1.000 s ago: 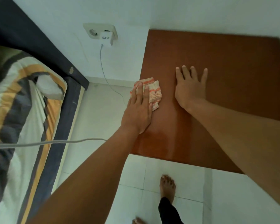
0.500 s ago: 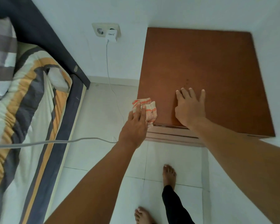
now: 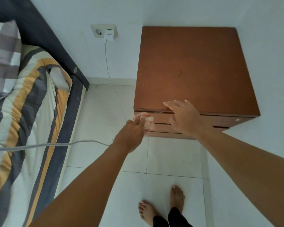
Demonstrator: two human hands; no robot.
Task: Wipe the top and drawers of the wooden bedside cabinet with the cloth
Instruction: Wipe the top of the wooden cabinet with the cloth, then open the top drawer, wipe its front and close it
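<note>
The wooden bedside cabinet [image 3: 195, 66] stands in the room's corner, its brown top bare. Its drawer fronts [image 3: 161, 126] show below the front edge, with a round knob at the right. My left hand [image 3: 129, 135] presses the white and orange striped cloth [image 3: 148, 122] against the left end of the drawer fronts. My right hand [image 3: 182, 117] hangs over the front edge with the fingers spread, its fingertips at the edge of the top and its palm before the upper drawer. It holds nothing.
A bed [image 3: 28, 112] with a striped blanket and dark frame fills the left. A wall socket [image 3: 104, 31] with a white charger feeds a cable [image 3: 111, 82] down to the tiled floor. Another cable [image 3: 39, 145] crosses from the bed. My bare feet [image 3: 162, 207] stand on the tiles.
My left hand slid the cloth off the top's left edge and down onto the drawer fronts. My right hand drew back from the top to its front edge. The camera pulled away.
</note>
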